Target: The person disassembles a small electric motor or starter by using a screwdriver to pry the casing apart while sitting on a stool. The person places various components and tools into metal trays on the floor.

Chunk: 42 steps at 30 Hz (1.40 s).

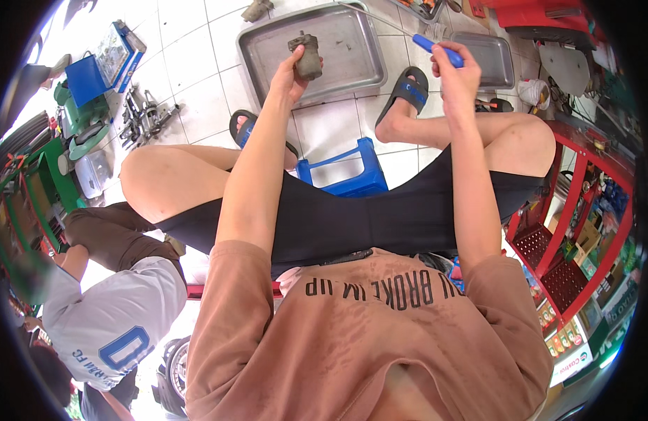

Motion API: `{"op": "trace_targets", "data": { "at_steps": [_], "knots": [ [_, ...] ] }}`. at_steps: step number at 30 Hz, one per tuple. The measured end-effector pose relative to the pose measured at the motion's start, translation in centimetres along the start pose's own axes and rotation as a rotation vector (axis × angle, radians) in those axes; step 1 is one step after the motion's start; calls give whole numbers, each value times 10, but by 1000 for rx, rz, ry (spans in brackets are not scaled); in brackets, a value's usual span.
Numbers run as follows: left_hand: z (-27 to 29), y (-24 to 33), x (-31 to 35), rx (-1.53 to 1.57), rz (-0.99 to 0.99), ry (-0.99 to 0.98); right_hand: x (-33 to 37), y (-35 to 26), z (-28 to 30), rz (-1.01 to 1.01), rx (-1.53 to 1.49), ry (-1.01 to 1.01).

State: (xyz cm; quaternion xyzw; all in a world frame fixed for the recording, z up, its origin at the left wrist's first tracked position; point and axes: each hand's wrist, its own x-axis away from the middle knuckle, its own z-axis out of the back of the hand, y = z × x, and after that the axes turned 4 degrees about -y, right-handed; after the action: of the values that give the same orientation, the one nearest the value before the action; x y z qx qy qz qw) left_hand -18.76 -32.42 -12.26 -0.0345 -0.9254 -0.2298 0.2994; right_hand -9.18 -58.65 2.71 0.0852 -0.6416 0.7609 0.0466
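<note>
My left hand (294,78) is closed around a grimy, grey-brown cylindrical metal part (310,62) that looks like a small motor. It has a wider, lugged end at the top and is held up over a large metal tray (338,95). My right hand (459,78) grips the blue handle of a long, thin-shafted screwdriver (430,45), held up to the right of that tray. Its shaft slants up and left to the picture's upper edge, and I cannot make out the tip. The two hands are well apart, and the screwdriver does not touch the part.
A smaller metal tray (487,74) lies to the right. A blue plastic stool (352,175) stands between my legs. Metal parts (145,116) and a blue box (89,76) are at the left. A red rack (580,210) stands close on my right; another person (127,302) is at the lower left.
</note>
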Motion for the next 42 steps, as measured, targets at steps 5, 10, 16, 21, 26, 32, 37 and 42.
{"op": "trace_targets", "data": {
  "at_steps": [5, 10, 16, 21, 26, 32, 37, 42],
  "knots": [
    [-52, 53, 32, -2, -60, -333, -15, -86, 11, 185, -154, -82],
    [-132, 146, 87, -203, -133, -605, -35, -162, 12, 328, -141, -227],
    [-148, 168, 123, -36, -165, -542, -6, -146, 5, 380, 33, -221],
    [-120, 144, 108, 23, -168, -131, 37, -129, -3, 499, 74, -217],
    [-105, 121, 91, 126, -120, 226, 42, -108, 4, 506, -160, -278],
    [-100, 115, 97, 180, -186, 250, 54, -109, -11, 605, -36, -432],
    [-106, 114, 104, 185, -173, 239, 59, -111, -25, 769, 85, -490],
    [-102, 112, 98, 196, -156, 198, 60, -110, -27, 764, 105, -462]
  ]
}}
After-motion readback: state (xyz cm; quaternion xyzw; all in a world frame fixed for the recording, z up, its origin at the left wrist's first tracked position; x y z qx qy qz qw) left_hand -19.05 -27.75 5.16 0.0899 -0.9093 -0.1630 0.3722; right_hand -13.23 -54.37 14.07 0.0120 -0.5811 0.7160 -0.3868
